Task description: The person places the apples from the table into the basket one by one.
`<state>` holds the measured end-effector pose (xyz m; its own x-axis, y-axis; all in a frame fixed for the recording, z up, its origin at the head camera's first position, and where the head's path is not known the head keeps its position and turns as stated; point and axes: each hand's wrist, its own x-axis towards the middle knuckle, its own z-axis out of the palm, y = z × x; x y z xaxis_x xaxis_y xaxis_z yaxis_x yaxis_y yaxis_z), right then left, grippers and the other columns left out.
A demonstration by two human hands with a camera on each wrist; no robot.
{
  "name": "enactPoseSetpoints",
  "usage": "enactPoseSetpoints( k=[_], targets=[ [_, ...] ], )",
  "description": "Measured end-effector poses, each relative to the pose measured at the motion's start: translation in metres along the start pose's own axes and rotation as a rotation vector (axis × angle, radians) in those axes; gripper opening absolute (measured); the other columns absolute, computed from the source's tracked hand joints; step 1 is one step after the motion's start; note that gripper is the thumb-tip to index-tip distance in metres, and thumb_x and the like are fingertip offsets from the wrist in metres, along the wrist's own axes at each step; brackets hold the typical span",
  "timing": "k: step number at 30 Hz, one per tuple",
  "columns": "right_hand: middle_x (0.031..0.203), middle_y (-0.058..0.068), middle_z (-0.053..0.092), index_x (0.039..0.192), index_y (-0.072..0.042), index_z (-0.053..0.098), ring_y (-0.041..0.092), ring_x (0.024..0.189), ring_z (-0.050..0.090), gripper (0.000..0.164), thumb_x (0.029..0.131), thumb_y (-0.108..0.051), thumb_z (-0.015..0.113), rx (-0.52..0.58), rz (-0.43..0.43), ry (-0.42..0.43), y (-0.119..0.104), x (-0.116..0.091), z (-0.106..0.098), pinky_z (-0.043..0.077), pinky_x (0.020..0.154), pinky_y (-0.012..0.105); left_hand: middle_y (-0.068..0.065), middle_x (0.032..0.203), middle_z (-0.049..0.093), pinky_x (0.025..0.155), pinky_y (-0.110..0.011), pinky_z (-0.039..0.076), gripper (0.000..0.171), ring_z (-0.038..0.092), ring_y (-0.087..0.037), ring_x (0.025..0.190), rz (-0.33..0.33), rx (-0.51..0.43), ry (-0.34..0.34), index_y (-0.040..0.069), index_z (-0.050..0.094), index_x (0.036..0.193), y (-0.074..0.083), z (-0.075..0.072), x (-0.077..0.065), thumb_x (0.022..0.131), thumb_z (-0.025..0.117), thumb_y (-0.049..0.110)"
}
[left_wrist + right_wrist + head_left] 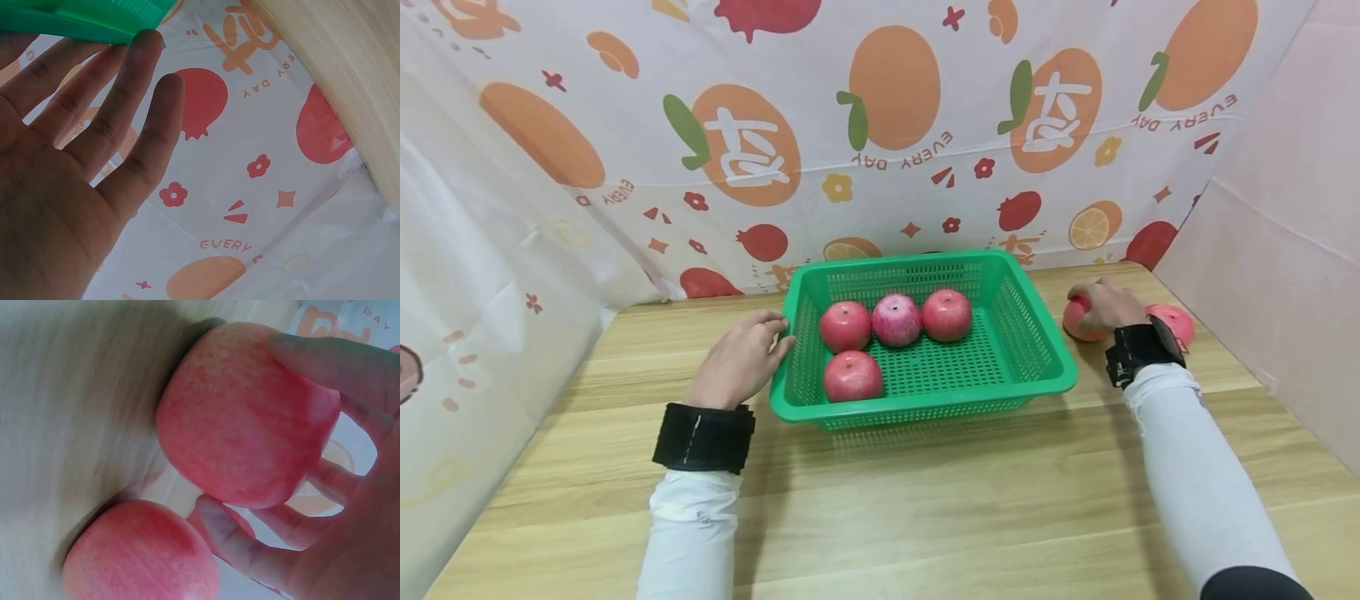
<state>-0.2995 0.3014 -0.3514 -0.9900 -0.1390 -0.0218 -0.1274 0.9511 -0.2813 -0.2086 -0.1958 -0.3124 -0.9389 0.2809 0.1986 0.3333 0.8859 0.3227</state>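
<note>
Red apple (244, 419), likely firm but bruisable, suits a hold round its middle; right hand (1105, 304) curls fingers (294, 526) round it, left hand (737, 358), loosely spread, touches basket (925, 406).

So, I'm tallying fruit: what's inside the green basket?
Three reddish fruits in a row, plus a fourth fruit in front of the leftmost. The basket floor shows around them; anything directly beneath them is covered.
</note>
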Motion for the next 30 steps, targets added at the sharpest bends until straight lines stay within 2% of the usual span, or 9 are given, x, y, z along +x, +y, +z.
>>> enactPoseSetpoints(
  k=[5,11,19,30],
  targets=[
    [0.122,0.039,0.048,0.128,0.004,0.058,0.052,0.107,0.048,0.045,0.084,0.000,0.070,-0.014,-0.011,0.006,0.0006,0.0007,0.0021,0.046,0.090,0.066,-0.031,0.130,0.057,0.100,-0.060,0.048,0.038,0.057,-0.048,0.118,0.003,-0.003,-0.004,-0.016,0.060,0.127,0.0002,0.0002,0.0000,0.099,0.066,0.007],
    [0.122,0.039,0.048,0.130,0.005,0.056,0.052,0.108,0.047,0.048,0.085,0.000,0.070,0.014,-0.009,0.005,0.0024,0.0011,0.0063,0.045,0.091,0.066,-0.031,0.129,0.057,0.100,-0.060,0.048,0.037,0.057,-0.047,0.117,0.002,-0.002,-0.001,-0.017,0.060,0.127,0.0002,0.0004,0.0002,0.099,0.065,0.007],
    [0.125,0.041,0.044,0.132,0.003,0.052,0.057,0.105,0.049,0.047,0.088,-0.001,0.067,0.019,0.032,0.006,-0.0007,0.0023,0.0099,0.045,0.091,0.067,-0.031,0.129,0.057,0.101,-0.059,0.047,0.037,0.057,-0.047,0.118,-0.001,-0.003,0.001,-0.017,0.060,0.127,0.0002,-0.0003,-0.0002,0.099,0.065,0.007],
    [0.128,0.040,0.042,0.135,0.002,0.050,0.056,0.107,0.046,0.051,0.089,-0.006,0.067,0.059,0.063,-0.009,-0.0010,0.0008,0.0087,0.043,0.093,0.068,-0.031,0.130,0.056,0.101,-0.059,0.047,0.037,0.057,-0.046,0.118,-0.004,-0.009,0.003,-0.017,0.060,0.127,-0.0005,-0.0005,-0.0009,0.099,0.065,0.007]
  ],
)
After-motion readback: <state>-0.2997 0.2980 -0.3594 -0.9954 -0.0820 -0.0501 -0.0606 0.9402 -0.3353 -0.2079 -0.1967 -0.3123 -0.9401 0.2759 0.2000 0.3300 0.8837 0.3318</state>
